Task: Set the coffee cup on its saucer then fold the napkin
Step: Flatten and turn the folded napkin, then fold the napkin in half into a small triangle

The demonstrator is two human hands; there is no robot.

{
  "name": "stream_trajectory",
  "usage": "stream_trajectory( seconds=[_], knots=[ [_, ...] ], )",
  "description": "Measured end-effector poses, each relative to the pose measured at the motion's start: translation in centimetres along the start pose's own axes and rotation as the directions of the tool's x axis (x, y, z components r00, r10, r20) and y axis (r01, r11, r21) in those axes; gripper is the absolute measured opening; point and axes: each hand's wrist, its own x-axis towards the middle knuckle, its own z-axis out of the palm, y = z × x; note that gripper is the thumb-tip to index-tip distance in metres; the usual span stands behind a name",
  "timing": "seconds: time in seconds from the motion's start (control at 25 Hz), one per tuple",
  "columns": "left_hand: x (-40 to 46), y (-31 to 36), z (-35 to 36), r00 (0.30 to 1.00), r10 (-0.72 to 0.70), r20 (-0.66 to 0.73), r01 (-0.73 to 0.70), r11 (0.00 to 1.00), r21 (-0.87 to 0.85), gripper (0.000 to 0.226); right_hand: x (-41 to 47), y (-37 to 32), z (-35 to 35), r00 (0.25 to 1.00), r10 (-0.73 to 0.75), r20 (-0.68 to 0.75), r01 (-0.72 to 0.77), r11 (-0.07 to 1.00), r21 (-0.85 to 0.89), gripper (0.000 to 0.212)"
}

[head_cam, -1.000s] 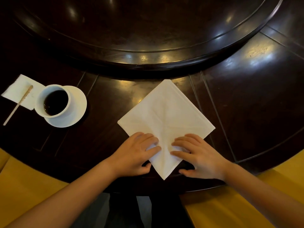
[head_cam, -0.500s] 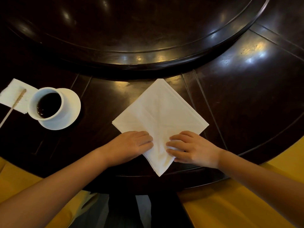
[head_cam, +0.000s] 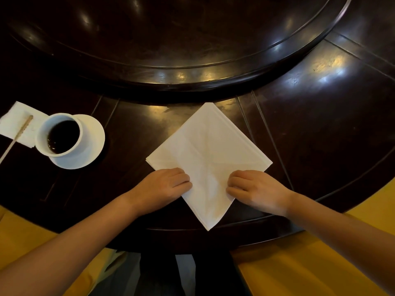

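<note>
A white coffee cup point(head_cam: 62, 135) filled with dark coffee stands on its white saucer point(head_cam: 95, 142) at the left of the dark wooden table. A white napkin point(head_cam: 209, 154) lies in front of me as a diamond, its near corner reaching the table's edge. My left hand point(head_cam: 164, 186) sits on the napkin's lower left edge, fingers curled over it. On the lower right edge my right hand point(head_cam: 254, 189) does the same. Both thumbs are hidden, and the napkin lies flat between the hands.
A small paper napkin point(head_cam: 15, 122) with a wooden stirrer point(head_cam: 21, 131) on it lies left of the cup. A large raised turntable point(head_cam: 192, 39) fills the far half of the table. Yellow seat cushions point(head_cam: 299, 263) flank my legs below the table edge.
Both hands slid apart from the napkin's near middle out to its lower edges, and their fingers went from lying flat to curled. The cup and saucer stayed put.
</note>
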Motion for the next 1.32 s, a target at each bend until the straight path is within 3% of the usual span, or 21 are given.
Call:
stream_trajectory(
  seconds=[0.12, 0.28, 0.36, 0.48, 0.56, 0.76, 0.92, 1.08, 1.32],
  knots=[
    [-1.7, 0.1, 0.8, 0.985, -0.100, -0.142, 0.094, 0.994, -0.048, 0.015, -0.3, -1.1, 1.0, 0.977, 0.150, -0.150, -0.147, 0.989, 0.036, 0.004],
    [-3.0, 1.3, 1.6, 0.952, -0.220, -0.214, 0.203, 0.974, -0.096, 0.017, -1.1, -3.4, 2.2, 0.872, 0.411, -0.265, -0.374, 0.910, 0.180, 0.007],
    [-3.3, 2.1, 1.7, 0.908, -0.327, -0.262, 0.292, 0.943, -0.162, 0.019, -0.8, -4.9, 2.4, 0.759, 0.586, -0.285, -0.492, 0.802, 0.340, 0.012],
    [-3.5, 3.6, 1.1, 0.769, -0.503, -0.394, 0.424, 0.863, -0.275, 0.022, 0.0, -6.0, 1.6, 0.551, 0.779, -0.298, -0.552, 0.609, 0.570, 0.014],
    [-3.1, 4.2, 0.2, 0.679, -0.565, -0.469, 0.462, 0.825, -0.324, 0.022, 0.7, -6.0, 0.3, 0.496, 0.798, -0.341, -0.526, 0.589, 0.613, 0.013],
    [0.0, 2.9, -2.0, 0.528, -0.667, -0.525, 0.514, 0.743, -0.429, 0.020, 2.8, -3.6, -2.5, 0.469, 0.794, -0.388, -0.524, 0.603, 0.601, 0.009],
    [2.8, 1.1, -1.4, 0.418, -0.785, -0.458, 0.615, 0.615, -0.493, 0.014, 5.0, -1.0, -2.5, 0.384, 0.881, -0.276, -0.617, 0.467, 0.633, 0.010],
    [4.2, -0.2, 0.4, 0.396, -0.830, -0.394, 0.699, 0.550, -0.456, 0.015, 6.3, 0.7, -1.0, 0.365, 0.896, -0.252, -0.701, 0.443, 0.558, 0.010],
    [4.3, -0.3, 2.1, 0.429, -0.808, -0.403, 0.749, 0.568, -0.341, 0.017, 6.1, 1.1, 1.0, 0.334, 0.911, -0.243, -0.786, 0.411, 0.462, 0.012]
  ],
)
